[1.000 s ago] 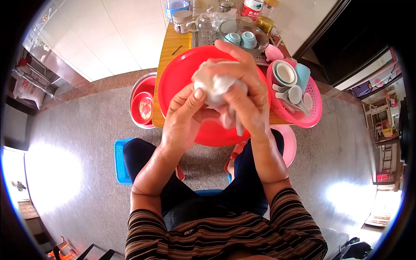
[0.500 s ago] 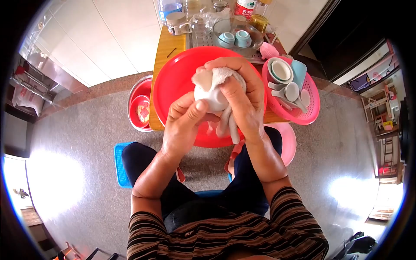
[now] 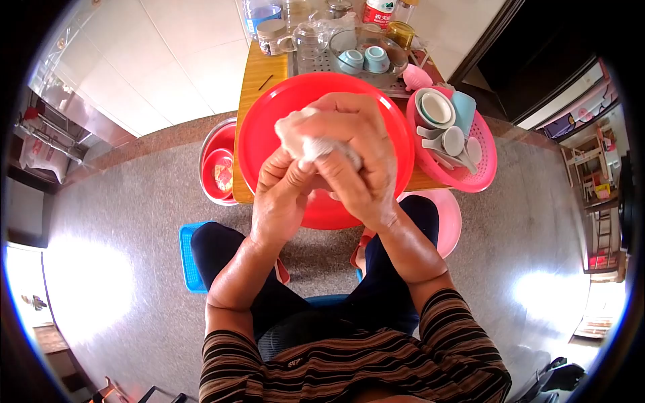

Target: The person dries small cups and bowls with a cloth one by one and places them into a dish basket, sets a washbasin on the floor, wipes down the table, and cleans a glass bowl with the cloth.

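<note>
Above a large red basin [image 3: 262, 134], both my hands are close together around a small white cup, which is mostly covered now. My left hand [image 3: 282, 195] pinches the cup's near left side between thumb and fingers. Wrapped over the top and right side, my right hand [image 3: 356, 161] presses a whitish cloth [image 3: 293, 127] against the cup. Part of the cloth sticks out at the upper left of my right fingers. The basin rests on a wooden table [image 3: 259, 64].
Right of the basin, a pink basket [image 3: 487, 158] holds white bowls, spoons and a blue cup. Behind stand a glass bowl [image 3: 339, 50] with two light blue cups, a glass teapot [image 3: 311, 40] and jars. A red bowl [image 3: 220, 168] sits lower left, near a blue basket [image 3: 191, 262].
My right hand has moved left over the cup with the cloth, covering the cup that showed half a second ago. My left hand stays nearly in place.
</note>
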`<state>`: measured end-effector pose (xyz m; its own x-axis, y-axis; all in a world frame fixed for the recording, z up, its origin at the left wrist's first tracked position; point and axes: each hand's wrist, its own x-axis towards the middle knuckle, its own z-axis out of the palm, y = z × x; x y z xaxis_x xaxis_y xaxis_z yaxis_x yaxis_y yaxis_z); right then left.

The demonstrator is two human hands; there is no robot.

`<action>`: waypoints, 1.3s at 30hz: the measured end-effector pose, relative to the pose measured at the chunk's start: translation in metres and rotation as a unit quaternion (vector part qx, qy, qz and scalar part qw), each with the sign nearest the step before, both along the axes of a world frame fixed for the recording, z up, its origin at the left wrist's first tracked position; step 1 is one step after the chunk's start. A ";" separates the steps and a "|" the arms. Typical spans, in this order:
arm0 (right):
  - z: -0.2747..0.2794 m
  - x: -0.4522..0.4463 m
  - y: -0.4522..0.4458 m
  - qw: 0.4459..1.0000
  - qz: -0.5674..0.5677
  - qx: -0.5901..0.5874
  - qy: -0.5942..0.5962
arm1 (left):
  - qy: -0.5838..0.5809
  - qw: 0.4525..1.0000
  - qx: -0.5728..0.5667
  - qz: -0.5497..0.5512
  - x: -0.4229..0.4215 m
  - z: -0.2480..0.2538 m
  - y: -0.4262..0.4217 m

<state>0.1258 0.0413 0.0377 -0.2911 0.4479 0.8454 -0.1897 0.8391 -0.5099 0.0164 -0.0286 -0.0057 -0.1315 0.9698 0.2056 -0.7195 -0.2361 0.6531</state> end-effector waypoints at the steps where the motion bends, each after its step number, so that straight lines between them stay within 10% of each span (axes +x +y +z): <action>1: 0.000 0.003 -0.001 1.000 0.000 0.000 0.000 | 0.051 0.998 0.014 -0.019 -0.001 0.001 0.001; 3: 0.004 0.010 -0.004 0.971 0.099 -0.214 0.040 | 0.102 0.994 0.031 -0.036 -0.002 0.006 0.000; 8: 0.006 0.007 -0.001 0.928 0.172 -0.317 0.093 | 0.271 0.961 0.034 0.049 -0.003 0.014 -0.001; 17: -0.002 0.009 0.000 0.995 0.055 -0.048 -0.061 | 0.365 0.907 0.082 0.192 -0.007 0.004 -0.002; 21: -0.002 0.009 -0.003 0.954 0.175 -0.239 0.032 | 0.267 0.957 0.091 0.075 -0.006 0.009 -0.004; 25: -0.004 -0.011 -0.003 0.998 0.046 -0.034 0.023 | -0.077 0.997 0.016 0.013 -0.012 -0.009 0.004; 28: -0.015 -0.018 -0.008 0.989 -0.090 0.106 -0.053 | -0.025 0.994 -0.024 0.108 -0.012 -0.014 0.000; 31: -0.012 -0.005 -0.002 0.996 0.080 -0.020 -0.017 | 0.049 0.990 0.046 0.126 -0.009 -0.007 0.000; 39: -0.002 0.013 0.007 0.980 0.110 -0.157 0.053 | 0.190 0.976 0.048 0.092 -0.010 0.009 0.004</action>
<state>0.1392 0.0479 0.0356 -0.3268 0.6270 0.7071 -0.4141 0.5776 -0.7035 0.0060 -0.0245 0.0037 -0.1981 0.9106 0.3628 -0.3701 -0.4122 0.8325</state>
